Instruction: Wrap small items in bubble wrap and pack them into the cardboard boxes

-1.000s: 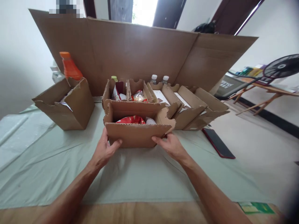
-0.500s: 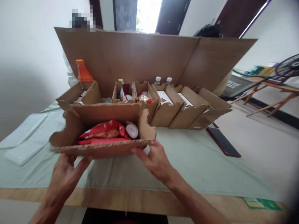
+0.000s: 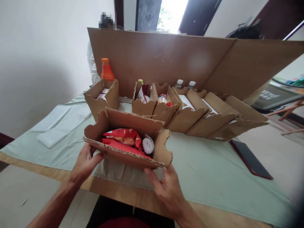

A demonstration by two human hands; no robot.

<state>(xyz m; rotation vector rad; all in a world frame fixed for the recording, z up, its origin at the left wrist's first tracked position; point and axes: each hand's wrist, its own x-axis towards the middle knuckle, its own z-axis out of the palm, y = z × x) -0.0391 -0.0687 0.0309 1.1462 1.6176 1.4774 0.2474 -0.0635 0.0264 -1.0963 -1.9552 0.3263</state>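
Both my hands hold an open cardboard box [image 3: 133, 118] near the front of the table, tilted so that I see into it. My left hand [image 3: 85, 161] grips its lower left end, thumb along the near wall. At the right end, my right hand [image 3: 167, 186] is closed on the lower corner, its fingertips partly hidden behind the cardboard. Inside lie red printed packets [image 3: 123, 136] and a white roll [image 3: 148, 145] beside them.
Several cardboard boxes [image 3: 190, 115] stand in a row behind, before a tall cardboard panel [image 3: 166, 57]. An orange bottle [image 3: 107, 71] is at back left. Clear plastic packs [image 3: 53, 117] lie left; a dark phone-like slab [image 3: 251, 160] lies right. A blurred-out person [image 3: 106, 21] is behind the panel.
The view has swung left, so the background sits further right. The box in my hands is now turned, its right end nearer me and lower. Both hands keep their hold.
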